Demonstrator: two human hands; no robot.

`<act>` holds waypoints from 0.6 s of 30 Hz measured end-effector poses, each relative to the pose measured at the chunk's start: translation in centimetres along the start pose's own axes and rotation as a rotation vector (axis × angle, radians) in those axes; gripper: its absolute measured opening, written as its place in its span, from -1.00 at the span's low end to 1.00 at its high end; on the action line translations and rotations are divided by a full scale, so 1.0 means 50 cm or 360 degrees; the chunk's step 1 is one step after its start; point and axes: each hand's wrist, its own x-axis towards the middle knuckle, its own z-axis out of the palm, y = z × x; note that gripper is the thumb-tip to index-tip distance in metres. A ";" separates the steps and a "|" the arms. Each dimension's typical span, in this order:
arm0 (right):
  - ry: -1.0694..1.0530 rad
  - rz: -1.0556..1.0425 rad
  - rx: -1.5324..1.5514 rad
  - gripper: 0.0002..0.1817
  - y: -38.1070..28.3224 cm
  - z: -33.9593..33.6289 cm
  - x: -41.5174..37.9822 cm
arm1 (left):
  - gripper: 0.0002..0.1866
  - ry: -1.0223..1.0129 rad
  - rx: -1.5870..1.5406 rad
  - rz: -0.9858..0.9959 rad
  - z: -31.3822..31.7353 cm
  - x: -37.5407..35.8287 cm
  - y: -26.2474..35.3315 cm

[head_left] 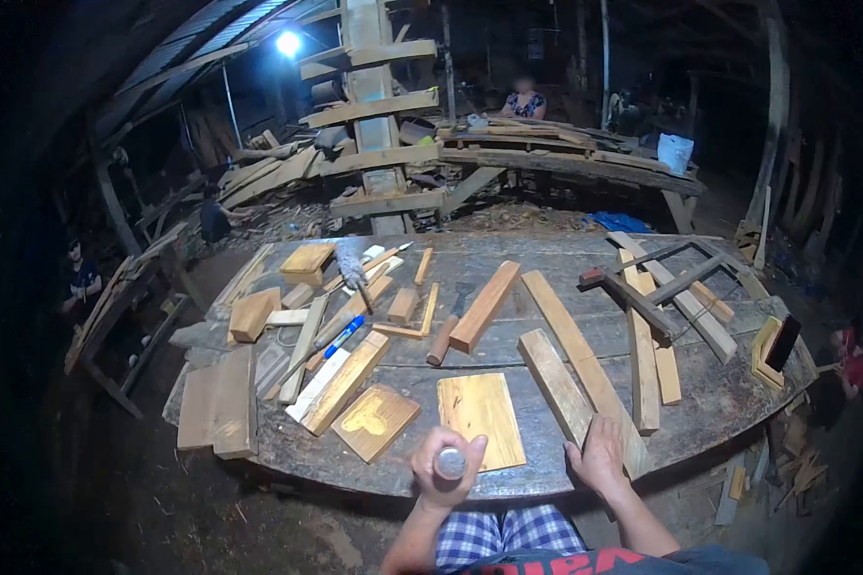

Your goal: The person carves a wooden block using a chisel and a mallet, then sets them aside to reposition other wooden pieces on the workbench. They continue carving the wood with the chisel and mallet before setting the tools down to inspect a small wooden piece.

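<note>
My left hand (pixel 439 471) is wrapped around an upright cylinder with a round grey end (pixel 450 464); its lower part is hidden, so I cannot tell what kind of thing it is. Just beyond the fist lies a pale flat board (pixel 484 412) near the table's front edge. To its left is a square wooden block (pixel 376 422) with a yellowish patch. My right hand (pixel 599 457) rests with outstretched fingers at the near ends of a thick wooden beam (pixel 554 381) and a longer strip (pixel 577 347).
The dark worktable (pixel 403 361) carries a reddish block (pixel 486 305), a hammer (pixel 448 331), a blue marker (pixel 344 337), a frame saw (pixel 657 287) and several wood offcuts. A slatted post (pixel 374 105) stands behind it. A person (pixel 524 103) sits at the back; others are at the sides.
</note>
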 end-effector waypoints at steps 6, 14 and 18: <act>0.0054 -0.0046 -0.0047 -0.39 -0.002 0.000 -0.015 | -0.72 0.0028 -0.0120 -0.0099 -0.023 -0.018 -0.030; -0.0152 -0.0024 0.0467 -0.30 0.044 -0.043 -0.030 | -0.78 0.0164 -0.0480 -0.0387 -0.047 -0.019 -0.056; -0.0276 0.0027 0.0463 -0.30 0.038 -0.074 -0.047 | -0.75 0.0341 -0.0710 -0.0563 -0.049 -0.009 -0.054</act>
